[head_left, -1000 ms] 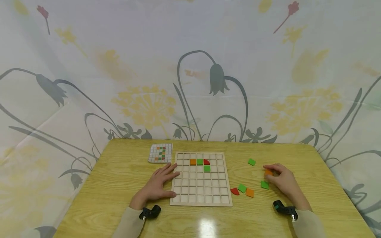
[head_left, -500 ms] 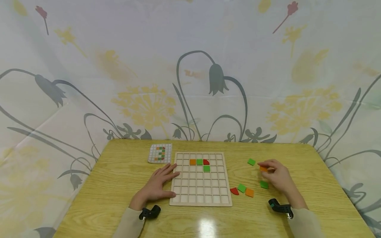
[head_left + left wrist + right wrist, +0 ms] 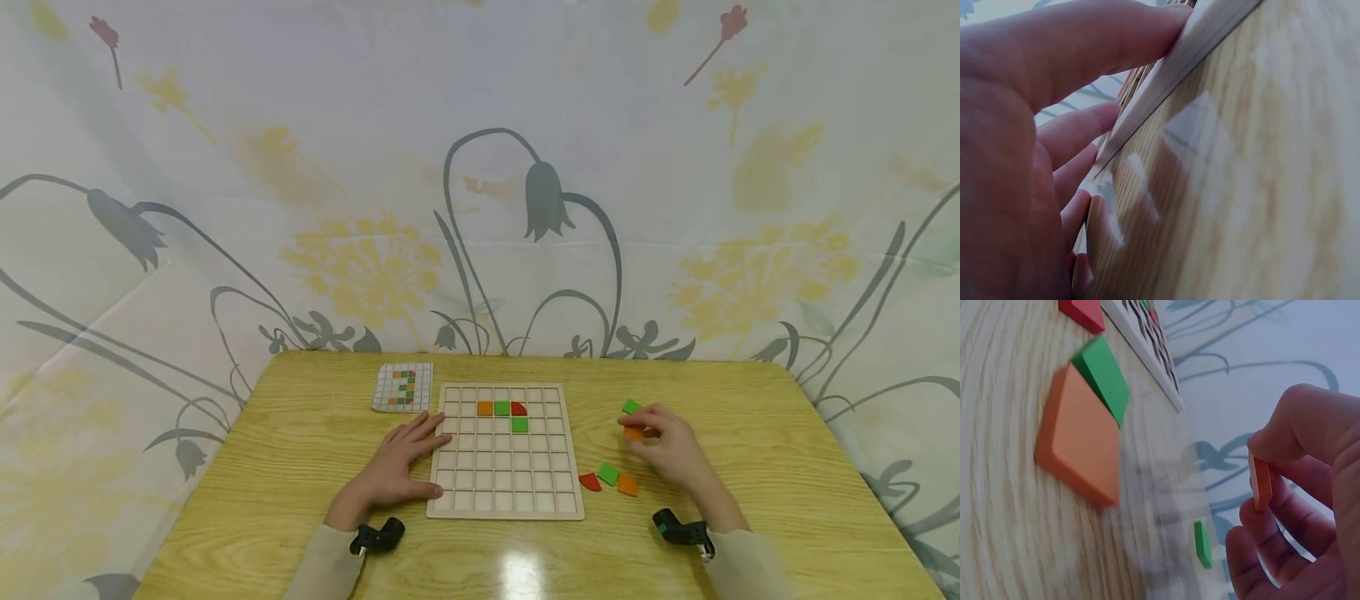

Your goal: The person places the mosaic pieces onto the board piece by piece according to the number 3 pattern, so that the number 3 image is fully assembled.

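Four tiles sit in the wooden grid board [image 3: 505,452]: orange, green, a red quarter-round, green below; most cells are bare. Right hand [image 3: 667,450] pinches a thin orange square tile [image 3: 633,432] above the glossy wood-grain desk [image 3: 300,467], right of the board. Left hand [image 3: 393,471] lies flat, fingers straight, against the board's left edge. Three loose tiles [image 3: 609,481] remain near; pattern card [image 3: 403,386] lies far left.

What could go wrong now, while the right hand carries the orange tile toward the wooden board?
The right hand pinches the orange tile only by its edges, above the table, so it might slip and fall. On its way to the grid board the hand may brush the loose green tile. The left hand rests flat at the board's edge; a nudge could shake the placed tiles.
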The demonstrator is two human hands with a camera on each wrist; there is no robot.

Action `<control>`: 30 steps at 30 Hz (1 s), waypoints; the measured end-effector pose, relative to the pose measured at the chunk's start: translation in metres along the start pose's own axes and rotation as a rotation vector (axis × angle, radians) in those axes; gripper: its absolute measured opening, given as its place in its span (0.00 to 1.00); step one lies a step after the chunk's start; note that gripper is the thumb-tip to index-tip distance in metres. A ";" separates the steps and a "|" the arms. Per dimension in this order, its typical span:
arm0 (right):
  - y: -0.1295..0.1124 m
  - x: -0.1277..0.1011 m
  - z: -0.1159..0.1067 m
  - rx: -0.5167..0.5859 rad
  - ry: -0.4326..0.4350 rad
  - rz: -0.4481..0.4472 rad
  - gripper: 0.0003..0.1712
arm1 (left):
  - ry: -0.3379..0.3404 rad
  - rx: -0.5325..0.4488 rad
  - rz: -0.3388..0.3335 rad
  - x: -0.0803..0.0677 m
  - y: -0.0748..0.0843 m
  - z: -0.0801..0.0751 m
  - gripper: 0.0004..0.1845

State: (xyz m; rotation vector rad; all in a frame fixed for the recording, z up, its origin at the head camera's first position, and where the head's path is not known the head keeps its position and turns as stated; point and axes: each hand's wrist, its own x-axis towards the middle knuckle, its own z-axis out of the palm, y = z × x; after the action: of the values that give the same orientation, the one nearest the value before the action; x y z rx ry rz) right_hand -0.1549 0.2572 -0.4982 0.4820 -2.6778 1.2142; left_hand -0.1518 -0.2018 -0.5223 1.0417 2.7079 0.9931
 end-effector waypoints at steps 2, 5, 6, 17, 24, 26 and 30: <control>-0.001 0.001 0.005 -0.004 0.000 -0.018 0.14 | -0.002 0.002 -0.003 0.000 -0.001 0.000 0.41; -0.002 0.003 0.013 0.000 -0.008 -0.030 0.14 | -0.008 0.002 -0.010 0.000 -0.002 0.001 0.41; -0.002 0.004 0.015 0.004 -0.013 -0.032 0.14 | -0.010 0.001 -0.012 0.000 -0.002 0.001 0.41; -0.016 0.014 0.037 0.052 -0.080 -0.028 0.15 | -0.006 -0.001 -0.013 -0.001 0.000 0.001 0.41; -0.026 0.021 0.050 0.061 -0.109 -0.043 0.14 | -0.005 0.008 -0.010 0.000 0.000 0.000 0.41; -0.029 0.023 0.054 0.062 -0.117 -0.050 0.14 | -0.006 0.012 -0.010 0.000 0.001 0.000 0.41; -0.036 0.026 0.059 0.061 -0.135 -0.050 0.14 | -0.005 0.012 -0.012 0.000 0.002 0.000 0.41</control>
State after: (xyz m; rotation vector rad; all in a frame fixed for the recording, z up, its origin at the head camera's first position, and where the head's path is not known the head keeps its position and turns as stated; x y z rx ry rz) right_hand -0.1671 0.1845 -0.5049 0.6590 -2.7270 1.2969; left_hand -0.1506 -0.2012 -0.5209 1.0275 2.7167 0.9721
